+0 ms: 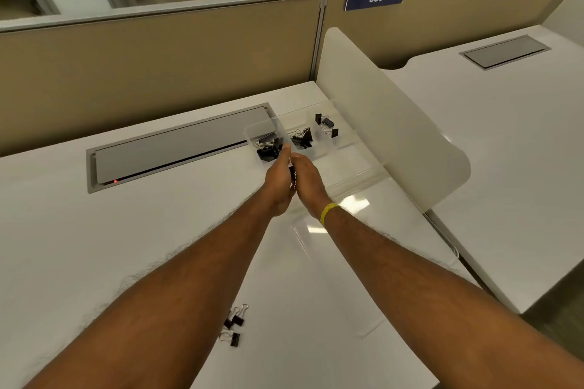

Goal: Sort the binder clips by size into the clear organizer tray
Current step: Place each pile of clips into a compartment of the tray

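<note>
tray point(346, 151) 12 o'clock, sorted clips point(303, 137) in three compartments | left hand point(278, 181), right hand point(308, 178) meet around held clip point(292, 175), grip unclear | loose clips point(234, 327) 6 o'clock unsorted; judged mostly done

Both arms outstretched, left hand point(278, 181) against right hand point(308, 175).

**Hands meet at the tray**

The left hand point(278, 181) and right hand point(306, 177) close together just before the clear organizer tray point(347, 151). A dark clip point(292, 174) shows between them, though which hand grips it is unclear. Loose clips point(234, 327) lie on the table point(126, 230).
</note>
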A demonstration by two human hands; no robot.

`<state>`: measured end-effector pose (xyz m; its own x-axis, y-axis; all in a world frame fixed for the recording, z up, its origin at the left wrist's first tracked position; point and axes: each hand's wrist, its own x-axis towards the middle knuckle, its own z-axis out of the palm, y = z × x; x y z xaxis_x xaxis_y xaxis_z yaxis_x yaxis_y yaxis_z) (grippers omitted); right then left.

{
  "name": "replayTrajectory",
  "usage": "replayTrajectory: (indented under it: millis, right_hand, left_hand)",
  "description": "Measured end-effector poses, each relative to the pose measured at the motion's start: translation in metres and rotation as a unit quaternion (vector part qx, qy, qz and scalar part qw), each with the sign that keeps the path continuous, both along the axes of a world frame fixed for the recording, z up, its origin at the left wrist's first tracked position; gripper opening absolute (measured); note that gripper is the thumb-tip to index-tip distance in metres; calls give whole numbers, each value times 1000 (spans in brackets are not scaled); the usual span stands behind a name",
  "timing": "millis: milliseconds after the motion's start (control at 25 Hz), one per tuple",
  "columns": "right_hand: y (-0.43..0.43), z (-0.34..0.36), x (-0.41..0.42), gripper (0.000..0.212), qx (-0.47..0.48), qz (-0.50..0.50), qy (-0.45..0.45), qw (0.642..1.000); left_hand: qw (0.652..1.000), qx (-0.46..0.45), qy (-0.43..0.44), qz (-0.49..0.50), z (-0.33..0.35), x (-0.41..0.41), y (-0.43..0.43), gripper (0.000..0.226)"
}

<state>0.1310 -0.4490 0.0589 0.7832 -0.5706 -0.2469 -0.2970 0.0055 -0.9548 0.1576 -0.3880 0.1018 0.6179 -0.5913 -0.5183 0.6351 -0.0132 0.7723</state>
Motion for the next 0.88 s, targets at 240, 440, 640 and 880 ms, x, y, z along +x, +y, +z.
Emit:
replayTrajectory:
  millis: [240, 440, 640, 880]
  right_hand:
    - [-19, -3, -3, 36, -1, -5, -4, 1000]
    - [-19, 3, -17, 30, -16, -21, -18, 999]
    - [4, 7, -40, 34, -89, 12, -21, 996]
    - [54, -9, -79, 44, -254, 181, 5, 950]
  left_hand:
    - [994, 81, -68, -9, -23, 24, 9, 70]
    - [987, 84, -134, 1, -26, 33, 34, 65]
    - [958, 150, -245, -27, -45, 10, 85, 56]
    - [896, 250, -344, -126, -52, -29, 137, 65]
